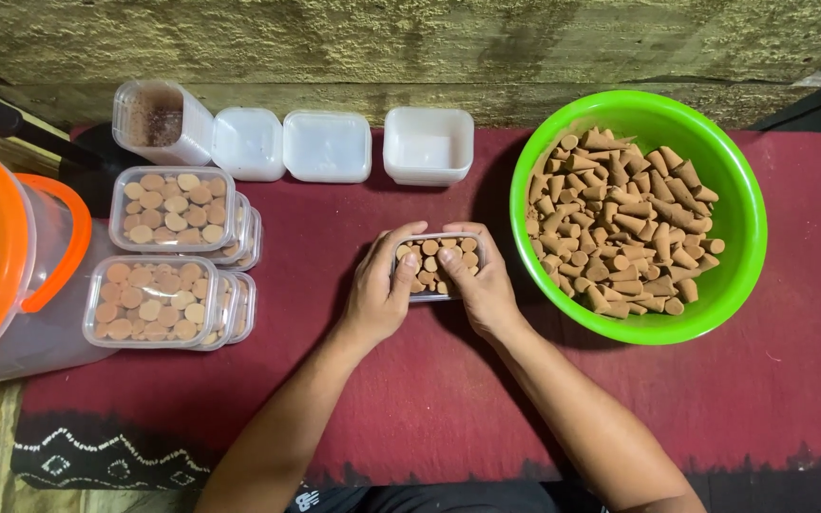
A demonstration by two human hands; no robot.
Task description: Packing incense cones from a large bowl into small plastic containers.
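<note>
Cupping a small clear box (pixel 437 267) of brown cones, the left hand (pixel 380 293) and right hand (pixel 482 290) keep fingers clamped on its sides beside the green bowl (pixel 743 214).

A dark red cloth (pixel 429 399) carries a small clear box (pixel 437 268) at centre, green bowl (pixel 743 218) at three o'clock, filled boxes (pixel 168 256) at nine, empty white tubs (pixel 334 144) at twelve.

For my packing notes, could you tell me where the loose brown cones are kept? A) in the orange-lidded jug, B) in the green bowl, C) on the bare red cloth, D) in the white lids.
B: the loose cones lie heaped in the green bowl, right of both hands.
</note>
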